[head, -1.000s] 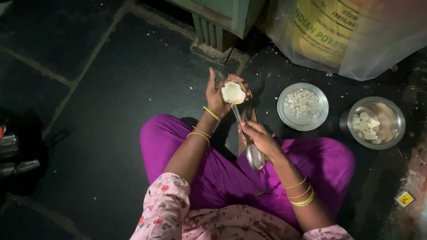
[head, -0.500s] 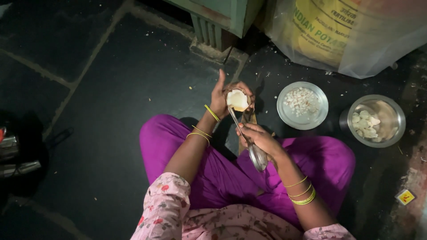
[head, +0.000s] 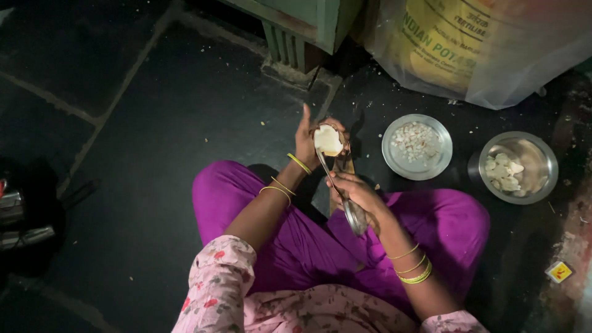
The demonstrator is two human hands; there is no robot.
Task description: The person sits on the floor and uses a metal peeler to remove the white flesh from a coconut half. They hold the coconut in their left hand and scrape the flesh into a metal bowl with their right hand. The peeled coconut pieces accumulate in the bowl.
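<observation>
My left hand point(head: 307, 143) holds a piece of coconut point(head: 328, 140), white flesh facing up, above my lap. My right hand point(head: 356, 192) grips a metal spoon point(head: 345, 197) by its bowl end, with the thin handle tip pushed into the coconut flesh. I sit cross-legged on a dark floor in purple trousers. A steel plate point(head: 417, 147) with small white shreds lies just right of the hands. Further right, a steel bowl point(head: 518, 167) holds white coconut chunks.
A large plastic-covered yellow sack point(head: 468, 46) stands at the top right. A green metal furniture leg point(head: 296, 31) is behind the hands. Dark objects point(head: 24, 216) lie at the left edge. A small yellow packet point(head: 560, 271) lies at the lower right on the stone floor point(head: 154, 123).
The coconut piece and left hand shifted slightly down and right; the spoon handle stays worked into the flesh, with the right hand nearly unmoved.
</observation>
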